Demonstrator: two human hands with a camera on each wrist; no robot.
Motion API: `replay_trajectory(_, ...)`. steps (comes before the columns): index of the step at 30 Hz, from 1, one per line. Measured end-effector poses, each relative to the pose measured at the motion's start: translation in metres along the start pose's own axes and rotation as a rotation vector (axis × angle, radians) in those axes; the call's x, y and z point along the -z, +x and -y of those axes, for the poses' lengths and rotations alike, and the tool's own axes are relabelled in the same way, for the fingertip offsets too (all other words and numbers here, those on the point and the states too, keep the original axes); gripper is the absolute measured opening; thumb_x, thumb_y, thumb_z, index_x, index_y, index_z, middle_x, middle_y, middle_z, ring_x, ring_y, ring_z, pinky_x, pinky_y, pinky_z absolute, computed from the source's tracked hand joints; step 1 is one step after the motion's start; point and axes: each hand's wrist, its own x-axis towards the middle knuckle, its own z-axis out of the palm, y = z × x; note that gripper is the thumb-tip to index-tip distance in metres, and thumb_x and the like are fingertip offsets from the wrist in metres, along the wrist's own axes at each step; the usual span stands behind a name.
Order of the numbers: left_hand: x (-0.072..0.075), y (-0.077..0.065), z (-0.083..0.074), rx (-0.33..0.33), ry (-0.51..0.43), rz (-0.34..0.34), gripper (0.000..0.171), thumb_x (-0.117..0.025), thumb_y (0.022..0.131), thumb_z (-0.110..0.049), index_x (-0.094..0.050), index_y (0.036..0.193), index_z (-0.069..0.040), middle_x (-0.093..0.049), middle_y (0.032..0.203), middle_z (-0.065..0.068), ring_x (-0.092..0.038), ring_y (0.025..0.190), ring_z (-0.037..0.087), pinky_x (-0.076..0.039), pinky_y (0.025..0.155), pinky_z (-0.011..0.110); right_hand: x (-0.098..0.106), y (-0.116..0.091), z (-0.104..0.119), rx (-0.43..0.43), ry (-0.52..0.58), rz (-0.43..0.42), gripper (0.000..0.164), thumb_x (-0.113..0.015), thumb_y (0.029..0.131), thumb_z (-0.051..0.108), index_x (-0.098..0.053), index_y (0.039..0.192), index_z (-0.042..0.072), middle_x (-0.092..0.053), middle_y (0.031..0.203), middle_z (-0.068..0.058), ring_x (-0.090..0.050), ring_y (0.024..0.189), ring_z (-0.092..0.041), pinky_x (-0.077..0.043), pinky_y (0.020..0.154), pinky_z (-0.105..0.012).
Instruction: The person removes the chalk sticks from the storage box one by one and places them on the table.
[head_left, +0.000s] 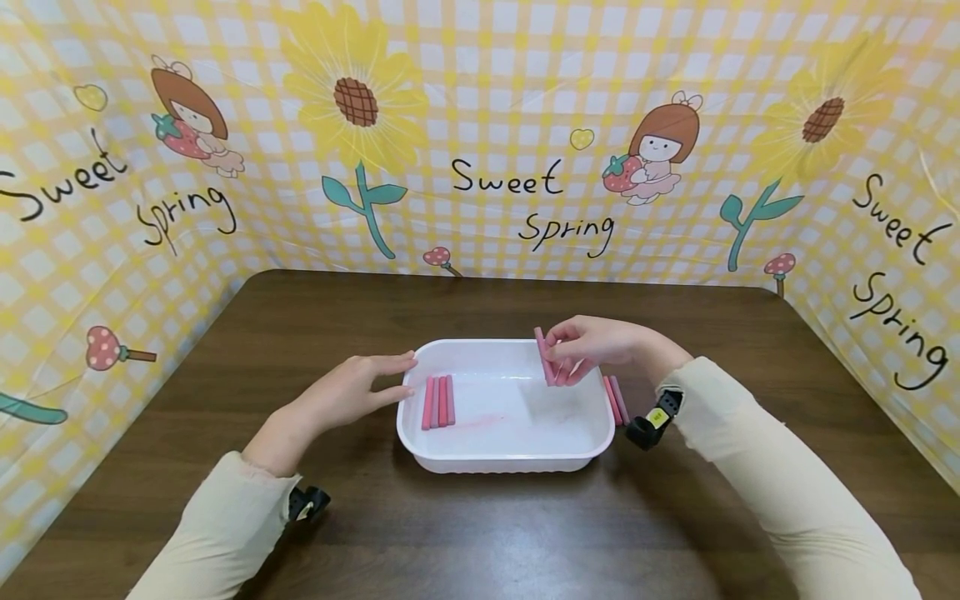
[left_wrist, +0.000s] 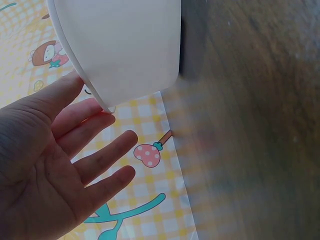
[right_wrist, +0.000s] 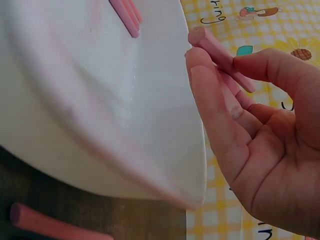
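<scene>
Over the back right of a white tray [head_left: 517, 446], my right hand [head_left: 581, 346] pinches a pink chalk stick [head_left: 544, 357] between thumb and fingers. In the right wrist view, that chalk [right_wrist: 215, 50] is tilted, one round end showing. My left hand [head_left: 352, 385] touches the tray's left rim with fairly straight fingers. The left wrist view has the thumb and two fingers at the rim [left_wrist: 75, 62], the other fingers spread apart. Several pink chalk sticks [head_left: 438, 402] lie side by side in the tray's left part.
Right of the tray, two more chalk sticks [head_left: 616, 400] lie on the dark wooden table [head_left: 337, 517], partly hidden by the rim. Pink smears mark the tray floor. A yellow checked cloth [head_left: 495, 108] hangs around the back and sides.
</scene>
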Motion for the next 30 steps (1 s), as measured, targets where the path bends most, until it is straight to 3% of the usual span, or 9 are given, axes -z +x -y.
replay_trajectory(11, -0.002, 0.001, 0.002, 0.003, -0.006, -0.013, 0.052, -0.062, 0.089, -0.027, -0.05, 0.134, -0.003, -0.048, 0.14, 0.013, -0.046, 0.13, 0.033, -0.039, 0.105, 0.051, 0.012, -0.014, -0.016, 0.008, 0.019, -0.01, 0.026, -0.049, 0.096, 0.016, -0.05, 0.113, -0.004, -0.067, 0.087, -0.002, -0.064, 0.078, -0.015, -0.058, 0.079, -0.033)
replay_trajectory(17, -0.002, 0.0, 0.003, -0.009, 0.0, -0.013, 0.052, -0.061, 0.09, -0.028, -0.05, 0.134, -0.003, -0.049, 0.14, 0.014, -0.046, 0.13, 0.033, -0.039, 0.105, 0.051, 0.017, -0.024, -0.026, 0.044, 0.005, -0.028, 0.026, -0.049, 0.096, 0.016, -0.05, 0.11, -0.005, -0.067, 0.086, -0.002, -0.064, 0.078, -0.013, -0.058, 0.078, -0.033)
replay_trajectory(30, -0.003, 0.001, 0.004, -0.004, -0.008, -0.012, 0.052, -0.062, 0.09, -0.027, -0.049, 0.134, -0.003, -0.048, 0.141, 0.013, -0.045, 0.13, 0.033, -0.039, 0.105, 0.051, 0.025, -0.039, -0.043, 0.031, 0.064, -0.065, 0.028, -0.049, 0.097, 0.016, -0.047, 0.111, -0.007, -0.066, 0.086, -0.003, -0.065, 0.077, -0.013, -0.057, 0.081, -0.04)
